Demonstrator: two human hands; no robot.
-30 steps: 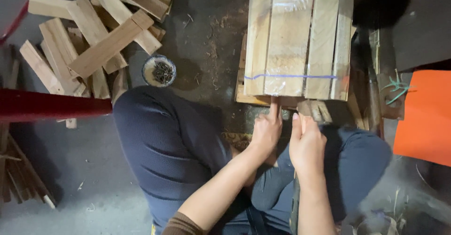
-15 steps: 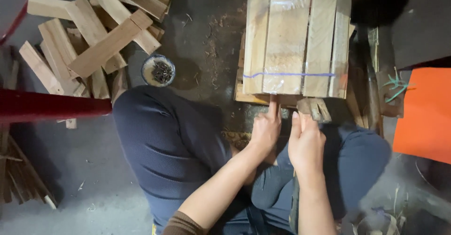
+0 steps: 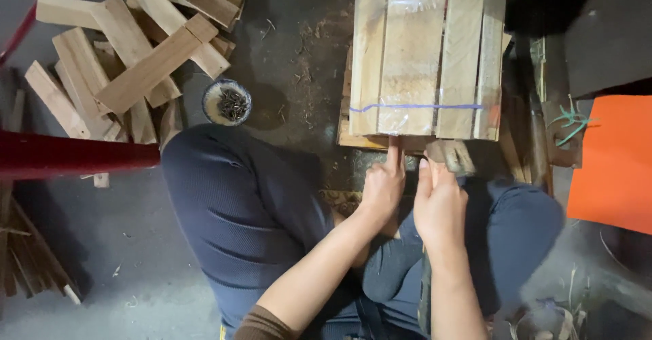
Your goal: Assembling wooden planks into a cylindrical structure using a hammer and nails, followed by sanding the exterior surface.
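— Now, where were the fingers (image 3: 394, 155)?

— One finger of the left hand (image 3: 382, 189) stood out straight, its tip touching the near edge of the pale slatted wooden crate panel wrapped in clear film (image 3: 426, 55); the others were curled under. The right hand (image 3: 440, 207) was closed round the handle of a dark-headed hammer (image 3: 451, 155), whose head lay just beside that fingertip.

— And which way did the panel lie from them?

— Directly ahead, away from the body, slats running lengthwise from the person, a thin blue line crossing them near the close edge. Both hands were at that edge; the left one actually touched it.

— Anything beyond?

— A small round tin of dark nails (image 3: 227, 102) off to the left, then a heap of loose wooden offcuts (image 3: 129, 55) on the floor.
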